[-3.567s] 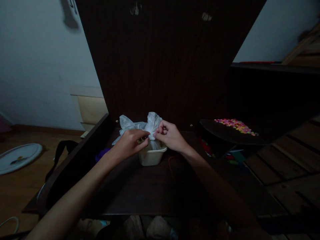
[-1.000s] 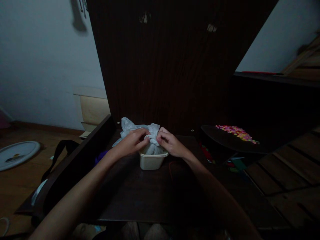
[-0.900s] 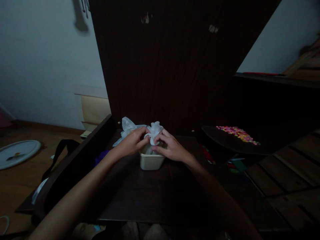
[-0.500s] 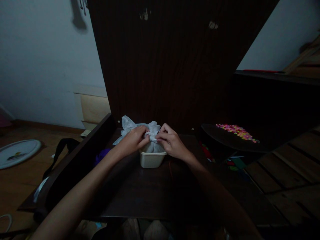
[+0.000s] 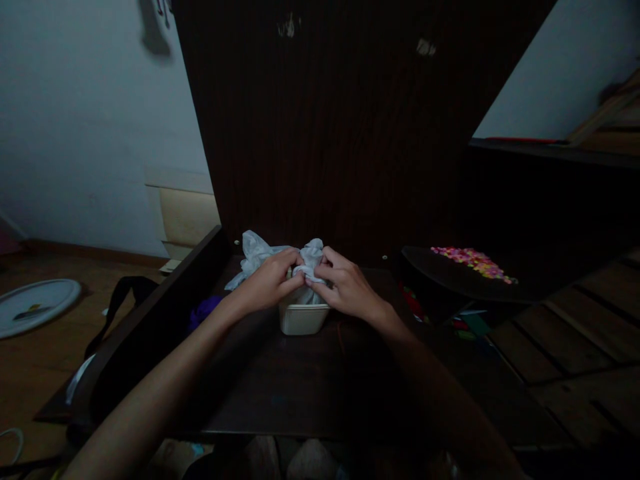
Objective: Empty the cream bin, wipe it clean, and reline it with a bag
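Note:
A pale rectangular container (image 5: 303,321) sits on the dark wooden surface (image 5: 280,393). Out of its top rises a whitish plastic bag (image 5: 313,251), twisted and bunched above the rim. My left hand (image 5: 274,280) pinches the twisted part from the left, and my right hand (image 5: 344,281) pinches it from the right, the fingertips of both nearly meeting. Another crumpled part of whitish plastic (image 5: 254,250) spreads behind my left hand; whether it joins the bag I cannot tell.
A tall dark panel (image 5: 325,133) stands behind the container. On the left are a raised dark edge (image 5: 165,300) and a purple item (image 5: 204,310). Colourful small pieces (image 5: 473,262) lie on a dark shelf at right. A white round lid-like object (image 5: 37,303) rests on the floor.
My right hand has shifted slightly left, closer to my left fingertips. The bunched top of the bag leans a little further right and looks more upright.

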Tool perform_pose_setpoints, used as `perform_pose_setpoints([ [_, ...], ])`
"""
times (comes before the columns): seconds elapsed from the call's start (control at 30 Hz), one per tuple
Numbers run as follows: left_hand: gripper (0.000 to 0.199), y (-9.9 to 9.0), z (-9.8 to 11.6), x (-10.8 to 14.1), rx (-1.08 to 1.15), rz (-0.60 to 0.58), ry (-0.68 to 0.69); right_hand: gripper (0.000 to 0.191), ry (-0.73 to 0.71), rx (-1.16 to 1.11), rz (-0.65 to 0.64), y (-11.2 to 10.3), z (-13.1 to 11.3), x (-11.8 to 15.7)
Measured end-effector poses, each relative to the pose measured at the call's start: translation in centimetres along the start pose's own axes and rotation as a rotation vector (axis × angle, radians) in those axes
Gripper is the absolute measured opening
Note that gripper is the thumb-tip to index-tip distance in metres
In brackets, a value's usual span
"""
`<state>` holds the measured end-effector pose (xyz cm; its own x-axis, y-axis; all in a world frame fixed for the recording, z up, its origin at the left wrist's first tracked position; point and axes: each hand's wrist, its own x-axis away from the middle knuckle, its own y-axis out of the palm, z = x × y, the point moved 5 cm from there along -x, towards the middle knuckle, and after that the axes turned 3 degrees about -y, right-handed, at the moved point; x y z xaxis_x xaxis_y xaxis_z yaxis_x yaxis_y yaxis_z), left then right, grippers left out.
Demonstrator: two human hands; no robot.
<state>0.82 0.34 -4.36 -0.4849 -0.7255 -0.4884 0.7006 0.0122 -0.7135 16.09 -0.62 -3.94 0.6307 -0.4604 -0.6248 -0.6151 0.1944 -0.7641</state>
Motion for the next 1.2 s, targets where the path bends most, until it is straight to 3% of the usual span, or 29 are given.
perform_pose_setpoints([
  [0.23,0.010,-0.8,0.3,0.4,0.001,0.061,0.065,0.032,-0.119,-0.038,0.111,-1.2,-0.8,0.2],
  [0.47,0.014,-1.3,-0.8,0.0,0.114,0.096,0.005,0.020,0.095,-0.233,0.521,-1.8,1.1,1.0],
  [0.57,0.018,-1.5,-1.2,0.1,0.134,0.139,-0.082,0.016,0.140,-0.256,0.434,-1.1,1.2,0.8],
  [0.63,0.019,-1.5,-1.1,0.1,0.149,0.145,-0.122,0.020,0.086,-0.188,0.322,-0.7,0.6,0.6],
  [0.77,0.017,-1.5,-0.4,0.2,0.149,0.145,-0.120,0.017,-0.055,0.092,0.146,-0.3,-0.8,0.3],
  [0.87,0.015,-1.4,-0.1,0.2,0.101,0.145,-0.104,0.027,-0.066,0.145,0.101,-0.4,-1.2,0.2],
  [0.97,0.015,-1.3,-0.3,0.3,0.028,0.127,-0.083,0.030,-0.044,-0.009,0.151,-0.6,-1.0,0.2],
  [1.1,0.017,-1.4,-1.0,0.3,0.021,0.124,-0.042,0.026,0.038,-0.333,0.365,-1.2,0.4,0.5],
  [1.2,0.016,-1.5,-1.4,0.2,0.042,0.135,-0.024,0.035,0.124,-0.483,0.461,-1.3,1.7,0.6],
])
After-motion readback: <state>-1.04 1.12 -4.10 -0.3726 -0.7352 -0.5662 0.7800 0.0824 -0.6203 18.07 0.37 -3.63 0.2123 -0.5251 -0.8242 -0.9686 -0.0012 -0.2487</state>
